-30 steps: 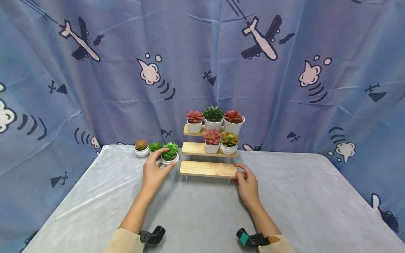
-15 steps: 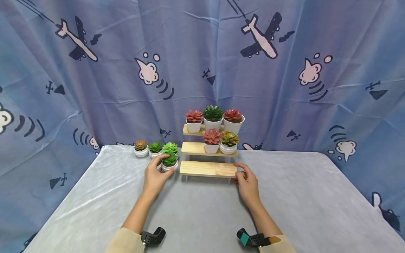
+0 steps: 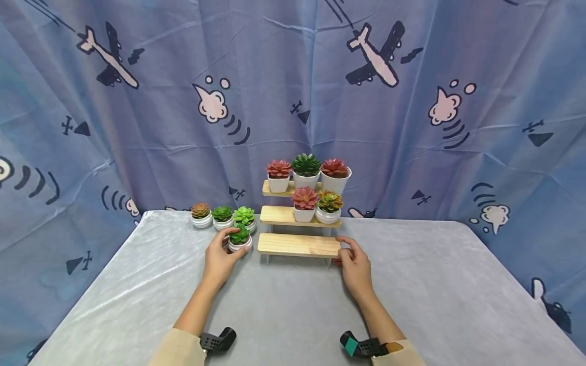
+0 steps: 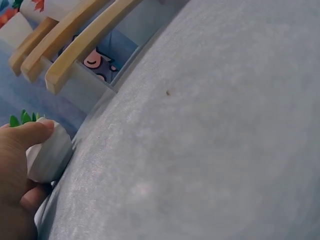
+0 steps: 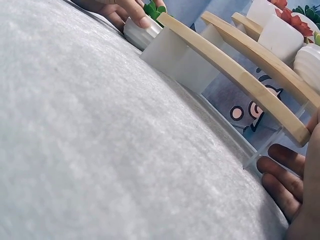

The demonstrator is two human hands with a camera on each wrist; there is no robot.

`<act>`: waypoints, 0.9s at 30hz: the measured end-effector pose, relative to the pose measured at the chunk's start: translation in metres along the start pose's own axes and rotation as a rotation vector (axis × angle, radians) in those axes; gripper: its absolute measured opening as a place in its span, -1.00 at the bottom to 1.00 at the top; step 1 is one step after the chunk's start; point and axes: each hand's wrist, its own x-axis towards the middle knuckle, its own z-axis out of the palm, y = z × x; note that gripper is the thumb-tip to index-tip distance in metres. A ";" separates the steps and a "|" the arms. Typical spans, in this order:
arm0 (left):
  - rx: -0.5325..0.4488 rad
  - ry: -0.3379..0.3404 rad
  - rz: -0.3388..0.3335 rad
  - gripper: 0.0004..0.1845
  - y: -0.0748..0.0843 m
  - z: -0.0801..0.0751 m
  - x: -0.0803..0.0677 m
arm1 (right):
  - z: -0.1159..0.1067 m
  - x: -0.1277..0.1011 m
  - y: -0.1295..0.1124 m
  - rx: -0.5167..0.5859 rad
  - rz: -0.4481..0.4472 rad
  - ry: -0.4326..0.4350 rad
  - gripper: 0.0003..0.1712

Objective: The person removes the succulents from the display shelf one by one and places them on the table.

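Note:
In the head view my left hand [image 3: 220, 258] holds a small potted green succulent [image 3: 239, 247] by its white ridged pot. Thumb and fingers grip the pot from either side. The pot is at the tabletop, just left of a three-tier wooden display stand [image 3: 298, 245]; I cannot tell if it touches the cloth. My right hand [image 3: 357, 267] grips the right end of the stand's lowest board, with its other fingers beside the clear support in the right wrist view. A pink succulent [image 3: 304, 199] and a yellow-green succulent [image 3: 328, 203] stand on the middle tier.
Two red succulents and a dark green succulent [image 3: 306, 166] fill the top tier. Left of the stand are a brown succulent [image 3: 201, 213], a green succulent [image 3: 222, 216] and a bright green succulent [image 3: 244, 217]. A patterned curtain [image 3: 274, 76] hangs behind the cloth-covered table [image 3: 284, 310].
My left hand has brought the green succulent down and toward me, uncovering the bright green succulent behind it. The right hand stays at the stand's end.

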 end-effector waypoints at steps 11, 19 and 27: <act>-0.050 -0.047 -0.043 -0.43 -0.002 0.001 -0.003 | -0.001 -0.002 0.003 -0.001 0.008 0.003 -0.55; -0.034 -0.051 -0.048 -0.41 0.000 0.003 -0.002 | -0.002 -0.002 0.001 0.017 -0.005 -0.006 -0.56; 0.055 -0.003 -0.032 -0.46 0.018 0.000 0.002 | -0.001 0.000 0.002 0.004 -0.008 0.001 -0.56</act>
